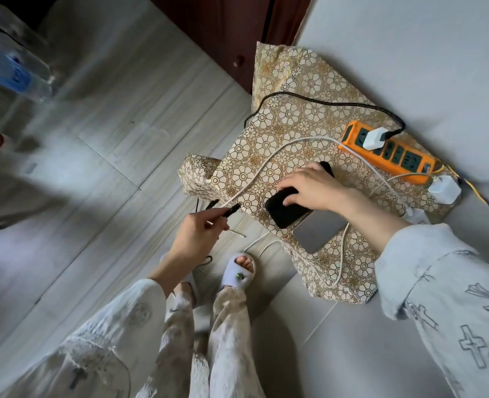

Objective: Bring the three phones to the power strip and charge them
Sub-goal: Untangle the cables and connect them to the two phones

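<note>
While left hand [197, 234] pinches black cable plug [231, 210] | right hand [309, 186] grips black phone [283, 209].

No text, brand or number can be read; the blue label on the blurred water bottle [13, 73] is illegible.
</note>
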Action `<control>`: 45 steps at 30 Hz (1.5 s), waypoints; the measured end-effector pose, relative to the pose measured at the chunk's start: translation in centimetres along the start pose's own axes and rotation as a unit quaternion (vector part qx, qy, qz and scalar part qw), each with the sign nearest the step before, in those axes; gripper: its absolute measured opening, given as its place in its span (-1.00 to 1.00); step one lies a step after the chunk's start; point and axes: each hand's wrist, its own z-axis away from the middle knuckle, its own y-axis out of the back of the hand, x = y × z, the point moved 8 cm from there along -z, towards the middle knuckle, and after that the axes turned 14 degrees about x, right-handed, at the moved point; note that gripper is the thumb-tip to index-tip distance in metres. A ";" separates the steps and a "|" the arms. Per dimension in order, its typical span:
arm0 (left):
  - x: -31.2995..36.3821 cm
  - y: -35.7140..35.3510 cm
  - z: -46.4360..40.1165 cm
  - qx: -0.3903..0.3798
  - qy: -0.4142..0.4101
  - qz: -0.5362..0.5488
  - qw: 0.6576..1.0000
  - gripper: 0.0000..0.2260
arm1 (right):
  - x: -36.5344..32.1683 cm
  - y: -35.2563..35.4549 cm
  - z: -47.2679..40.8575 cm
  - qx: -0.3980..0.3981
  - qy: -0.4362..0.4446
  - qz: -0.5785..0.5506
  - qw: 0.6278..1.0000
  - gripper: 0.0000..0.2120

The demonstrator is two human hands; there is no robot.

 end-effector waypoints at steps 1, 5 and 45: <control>0.3 0.0 -0.2 0.008 -0.005 -0.003 1.000 -0.79 | 0.1 0.3 0.0 -0.007 -0.014 -0.017 1.000 -0.63; 1.7 0.2 -0.6 0.035 -0.040 -0.029 0.998 -0.85 | 0.7 1.8 0.4 -0.010 -0.080 -0.102 0.992 -0.69; 2.4 1.0 2.4 0.041 -0.074 -0.115 0.990 -0.88 | -5.3 2.1 1.7 -0.053 -0.120 -0.247 0.960 -0.69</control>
